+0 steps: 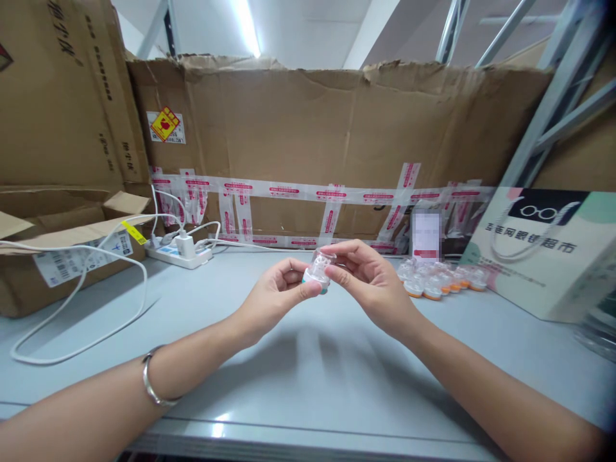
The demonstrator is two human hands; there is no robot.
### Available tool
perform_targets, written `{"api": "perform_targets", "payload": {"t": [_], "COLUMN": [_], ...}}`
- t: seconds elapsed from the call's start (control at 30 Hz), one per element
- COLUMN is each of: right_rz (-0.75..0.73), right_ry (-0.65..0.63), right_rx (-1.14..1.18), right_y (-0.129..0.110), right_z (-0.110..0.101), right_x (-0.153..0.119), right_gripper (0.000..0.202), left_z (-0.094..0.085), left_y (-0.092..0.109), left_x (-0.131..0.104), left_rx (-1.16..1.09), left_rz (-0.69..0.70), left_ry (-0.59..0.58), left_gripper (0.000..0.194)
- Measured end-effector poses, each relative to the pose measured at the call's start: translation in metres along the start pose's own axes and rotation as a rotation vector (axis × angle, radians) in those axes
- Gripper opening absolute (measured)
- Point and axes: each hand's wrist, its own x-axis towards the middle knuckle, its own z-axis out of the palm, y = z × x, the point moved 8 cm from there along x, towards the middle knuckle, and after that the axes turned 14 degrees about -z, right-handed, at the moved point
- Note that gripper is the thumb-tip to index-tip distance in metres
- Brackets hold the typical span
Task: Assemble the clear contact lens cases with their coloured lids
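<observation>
Above the middle of the table, both hands hold a small contact lens case with a clear top, white body and teal base. My left hand grips its lower part, thumb on the white and teal base. Around the clear upper part, my right hand closes with thumb and fingers. Whether the clear top is seated or lifted I cannot tell. To the right, several similar clear-topped cases with orange bases stand grouped on the table.
A paper bag with a glasses print stands at right, behind it a metal rack. Near the case group, a phone-like panel stands upright. At left are an open carton, a power strip and a looped white cable. Taped cardboard walls the back.
</observation>
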Motion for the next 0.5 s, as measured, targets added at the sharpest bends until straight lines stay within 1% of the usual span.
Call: {"api": "perform_targets", "payload": {"t": [0.2, 0.33, 0.43, 0.5], "right_rz": [-0.028, -0.047, -0.049, -0.052], "right_ry": [0.012, 0.004, -0.024, -0.060], "right_rx": [-0.016, -0.020, -0.004, 0.007], "right_y": [-0.0021, -0.0021, -0.0008, -0.0011], "right_z": [-0.0010, -0.0007, -0.0006, 0.0001], "right_x": [-0.0014, -0.0034, -0.0041, -0.0043], "right_gripper": [0.014, 0.013, 0.013, 0.013], "left_z": [-0.0014, -0.0016, -0.0017, -0.0011], "left_y": [0.0025, 0.0024, 0.0024, 0.0020], "left_x": [-0.0045, -0.0073, -0.0094, -0.0104], "left_rx": [0.035, 0.078, 0.091, 0.082], "left_rz": [0.023, 0.013, 0.019, 0.019], "left_ry": [0.064, 0.112, 0.133, 0.127], "left_gripper": [0.023, 0.024, 0.024, 0.024]}}
